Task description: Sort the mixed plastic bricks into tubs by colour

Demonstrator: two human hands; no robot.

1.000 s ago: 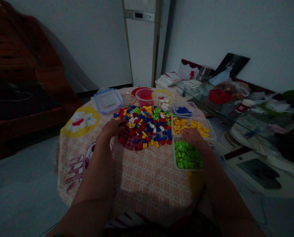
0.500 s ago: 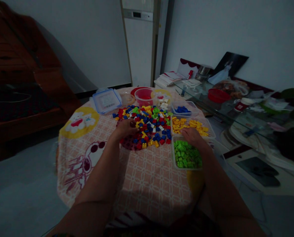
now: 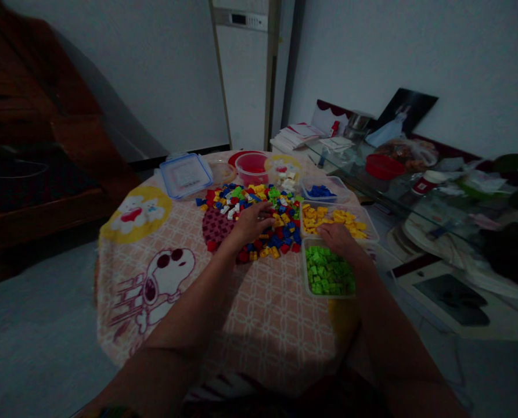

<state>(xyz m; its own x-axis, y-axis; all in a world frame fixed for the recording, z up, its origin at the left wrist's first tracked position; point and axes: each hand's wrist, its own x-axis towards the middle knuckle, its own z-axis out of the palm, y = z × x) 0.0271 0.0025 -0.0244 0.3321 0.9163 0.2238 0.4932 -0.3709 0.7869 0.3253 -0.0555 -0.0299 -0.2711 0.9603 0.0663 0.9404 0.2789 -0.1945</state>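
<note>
while a loose pile of small mixed-colour plastic bricks sits on a pink patterned tablecloth, the left hand is over it, fingers parted and curved down, probably to suit such little pieces; no brick shows between them. at three o'clock from the pile is a clear plastic box of yellow bricks, at four a clear plastic box of green bricks. the right hand rests where their rims meet, perhaps to steady both; whether it grips anything, i cannot tell. at two o'clock stands a clear plastic box of blue bricks, each colour likely boxed so shades stay apart. a blue-rimmed clear plastic lid lies at ten, seemingly there to leave the boxes room.
</note>
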